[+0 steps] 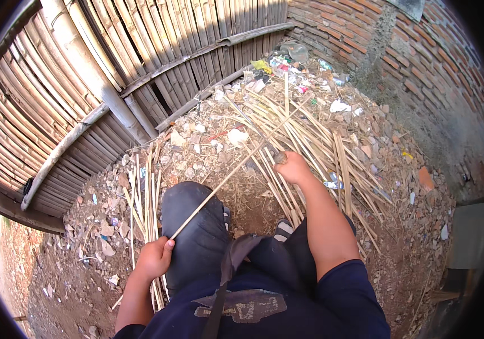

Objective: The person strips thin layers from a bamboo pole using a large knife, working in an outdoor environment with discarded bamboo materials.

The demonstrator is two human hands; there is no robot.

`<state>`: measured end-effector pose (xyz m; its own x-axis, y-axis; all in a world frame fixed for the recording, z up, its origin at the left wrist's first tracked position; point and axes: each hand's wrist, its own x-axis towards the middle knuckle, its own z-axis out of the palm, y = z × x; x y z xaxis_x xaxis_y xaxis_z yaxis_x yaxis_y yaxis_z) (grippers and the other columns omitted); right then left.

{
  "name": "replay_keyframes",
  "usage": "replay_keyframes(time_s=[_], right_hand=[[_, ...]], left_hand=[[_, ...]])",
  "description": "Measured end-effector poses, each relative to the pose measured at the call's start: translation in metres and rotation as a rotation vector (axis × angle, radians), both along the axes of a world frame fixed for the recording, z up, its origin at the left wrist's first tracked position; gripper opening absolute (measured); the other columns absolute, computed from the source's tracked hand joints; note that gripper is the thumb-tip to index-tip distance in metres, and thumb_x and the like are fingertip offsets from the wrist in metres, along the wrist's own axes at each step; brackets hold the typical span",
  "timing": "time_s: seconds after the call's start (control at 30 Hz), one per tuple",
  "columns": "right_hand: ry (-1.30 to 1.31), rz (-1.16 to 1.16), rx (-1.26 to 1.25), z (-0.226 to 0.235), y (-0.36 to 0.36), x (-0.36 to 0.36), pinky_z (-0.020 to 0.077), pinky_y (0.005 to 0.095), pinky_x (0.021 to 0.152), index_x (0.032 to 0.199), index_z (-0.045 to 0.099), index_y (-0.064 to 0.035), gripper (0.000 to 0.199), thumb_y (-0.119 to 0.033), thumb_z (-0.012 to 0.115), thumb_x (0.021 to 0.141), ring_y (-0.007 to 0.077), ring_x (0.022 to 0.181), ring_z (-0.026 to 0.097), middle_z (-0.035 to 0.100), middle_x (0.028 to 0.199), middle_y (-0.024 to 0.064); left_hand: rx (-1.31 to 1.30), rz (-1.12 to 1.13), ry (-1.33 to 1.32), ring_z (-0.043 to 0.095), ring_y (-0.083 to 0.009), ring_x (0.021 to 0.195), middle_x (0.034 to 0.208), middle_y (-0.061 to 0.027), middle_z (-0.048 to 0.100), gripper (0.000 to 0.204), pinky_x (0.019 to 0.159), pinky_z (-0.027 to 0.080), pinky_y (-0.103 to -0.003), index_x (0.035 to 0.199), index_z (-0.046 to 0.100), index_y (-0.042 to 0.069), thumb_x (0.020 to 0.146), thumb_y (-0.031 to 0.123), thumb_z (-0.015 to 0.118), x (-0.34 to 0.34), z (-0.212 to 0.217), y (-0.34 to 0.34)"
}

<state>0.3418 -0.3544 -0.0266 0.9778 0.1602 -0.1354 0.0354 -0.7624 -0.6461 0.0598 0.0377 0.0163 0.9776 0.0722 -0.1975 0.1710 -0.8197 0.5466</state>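
Note:
A long, thin bamboo strip point(217, 189) slants from my left hand point(155, 257) up and to the right, over my left knee and across the pile. My left hand is closed round its near end, thumb along it. My right hand point(294, 168) is closed round the stubby handle of what looks like a long knife point(264, 137). Its greyish blade points away to the upper left, close to the strip, and partly blends into the pile behind. Whether blade and strip touch, I cannot tell. Beyond my right hand lies a loose heap of split bamboo strips point(324, 148).
More bamboo strips point(147, 195) lie beside my left leg. Stones and rubble point(106, 229) cover the ground, with plastic litter point(270, 68) at the far end. A bamboo fence point(196, 53) stands on the left and a brick wall point(417, 73) on the right.

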Motion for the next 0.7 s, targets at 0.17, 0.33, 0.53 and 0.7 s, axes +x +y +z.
replay_keyframes(time_s=[0.17, 0.33, 0.53, 0.7], right_hand=[[-0.028, 0.285, -0.099, 0.027, 0.062, -0.049, 0.0552, 0.0487, 0.083, 0.102, 0.072, -0.0067, 0.031, -0.024, 0.07, 0.076, 0.0413, 0.09, 0.069, 0.071, 0.09, 0.0229], [-0.01, 0.128, -0.034, 0.024, 0.055, -0.034, 0.0548, 0.0469, 0.08, 0.096, 0.073, -0.0088, 0.023, -0.024, 0.07, 0.079, 0.0411, 0.087, 0.069, 0.071, 0.087, 0.0204], [-0.03, 0.076, -0.016, 0.01, 0.034, -0.02, 0.0556, 0.0464, 0.082, 0.104, 0.074, -0.0101, 0.031, -0.028, 0.074, 0.079, 0.0395, 0.091, 0.07, 0.073, 0.091, 0.021], [-0.014, 0.409, -0.108, 0.042, 0.069, -0.048, 0.055, 0.0465, 0.08, 0.106, 0.073, -0.0054, 0.037, -0.029, 0.077, 0.078, 0.0392, 0.087, 0.07, 0.072, 0.091, 0.0222]], left_hand=[[-0.074, 0.012, 0.103, 0.057, -0.0405, 0.063, 0.068, -0.0224, 0.059, 0.045, 0.063, 0.046, -0.048, 0.083, 0.056, 0.0, 0.108, 0.038, 0.049, -0.001, 0.009, 0.005], [-0.211, 0.007, 0.12, 0.057, -0.0367, 0.063, 0.067, -0.0205, 0.057, 0.046, 0.064, 0.046, -0.046, 0.083, 0.056, 0.001, 0.108, 0.038, 0.049, 0.0, -0.009, 0.02], [-0.171, -0.005, 0.13, 0.053, -0.0263, 0.064, 0.067, -0.0149, 0.055, 0.048, 0.065, 0.046, -0.042, 0.084, 0.055, 0.001, 0.109, 0.041, 0.048, 0.001, -0.007, 0.021], [-0.43, 0.037, 0.262, 0.046, -0.0137, 0.069, 0.07, -0.0004, 0.052, 0.05, 0.065, 0.044, -0.034, 0.081, 0.054, 0.003, 0.111, 0.043, 0.044, 0.0, -0.026, 0.037]])
